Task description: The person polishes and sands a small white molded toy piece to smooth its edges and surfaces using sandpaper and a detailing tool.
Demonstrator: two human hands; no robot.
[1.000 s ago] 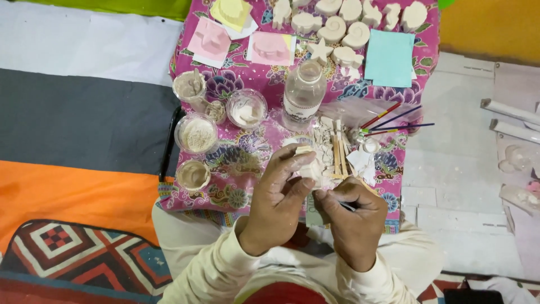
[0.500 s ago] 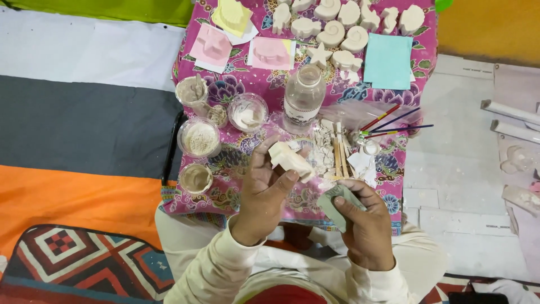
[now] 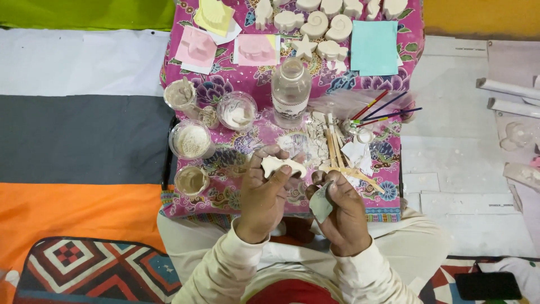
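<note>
Cast piece: small off-white plaster figure [image 3: 283, 165], held over the near edge of the pink floral cloth [image 3: 225, 194], just above the lap.
Left hand: left hand [image 3: 264, 197] was closed on the plaster figure, thumb on top, fingers curled under; figure lay roughly level, poking out toward the right.
Right hand: right hand [image 3: 343, 211] was pinched shut on a small grey sanding scrap [image 3: 320, 204], just beside the figure but not touching it.
Near the hands: bundle of wooden sticks [image 3: 336, 149] and white plaster crumbs [image 3: 312, 141] just beyond the fingers.
Centre: clear glass bottle [image 3: 290, 90] stood upright.
Left side: four small round cups [image 3: 191, 139] with pale powder or mix, in a loose cluster.
Right side: coloured paint brushes [image 3: 382, 111] lay fanned out, tips toward the cloth's right edge.
Far edge: row of white shell-shaped casts [image 3: 318, 22], a star cast [image 3: 304, 47], pink moulds [image 3: 256, 49], a yellow mould [image 3: 214, 12], a light-blue sheet [image 3: 373, 47].
Floor: striped mat [image 3: 79, 141] on the left, pale tiles [image 3: 467, 141] on the right.
</note>
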